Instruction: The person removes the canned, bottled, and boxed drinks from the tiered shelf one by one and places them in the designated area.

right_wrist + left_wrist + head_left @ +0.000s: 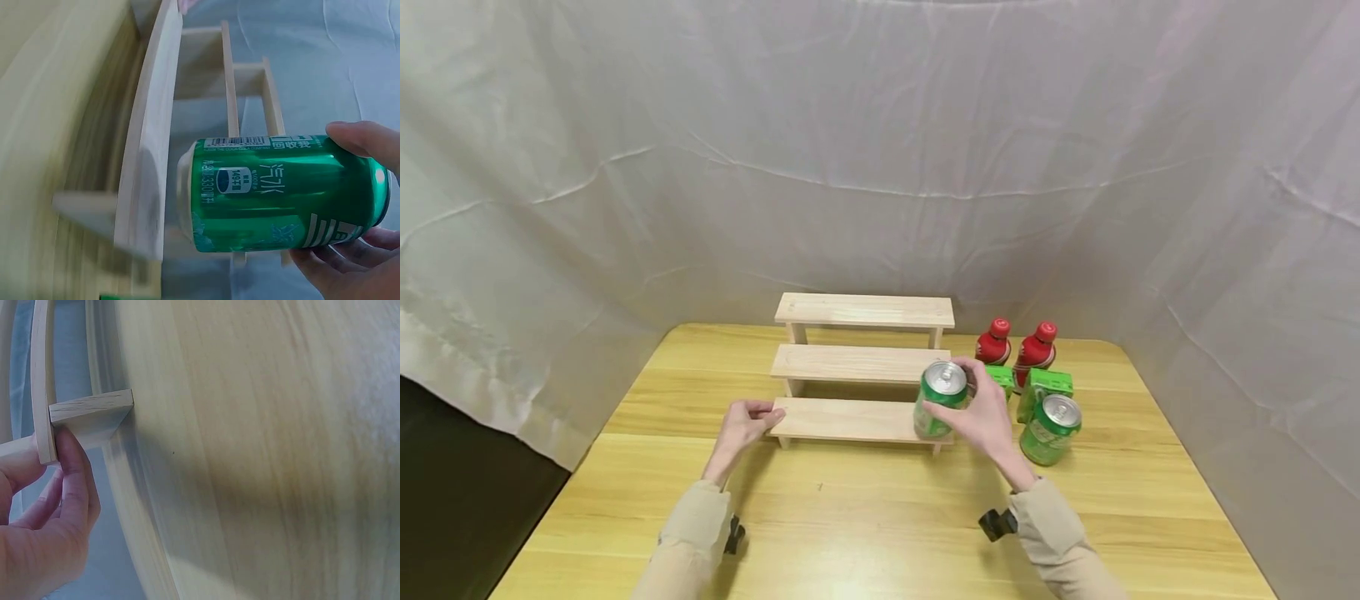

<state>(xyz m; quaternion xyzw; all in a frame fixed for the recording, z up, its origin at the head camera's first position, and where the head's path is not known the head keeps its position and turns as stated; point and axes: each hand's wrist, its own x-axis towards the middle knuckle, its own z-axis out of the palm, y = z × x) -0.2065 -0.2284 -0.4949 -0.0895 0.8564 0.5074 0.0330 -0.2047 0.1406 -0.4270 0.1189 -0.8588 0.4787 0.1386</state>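
A three-tier wooden step rack (850,419) stands on the table. My left hand (745,429) pinches the left end of its lowest board, thumb on top and fingers underneath, as the left wrist view (47,540) of that hand also shows. In my right hand (987,414) is a green soda can (945,400), gripped round its upper part between thumb and fingers. The can is upright over the right end of the lowest board. In the right wrist view the can's base (185,190) is just off the board, with a narrow gap.
Right of the rack stand a second green soda can (1051,429), two green cartons (1045,385) and two bottles with red caps (1036,350). A grey curtain (880,208) hangs behind the wooden table (865,517) and along its sides.
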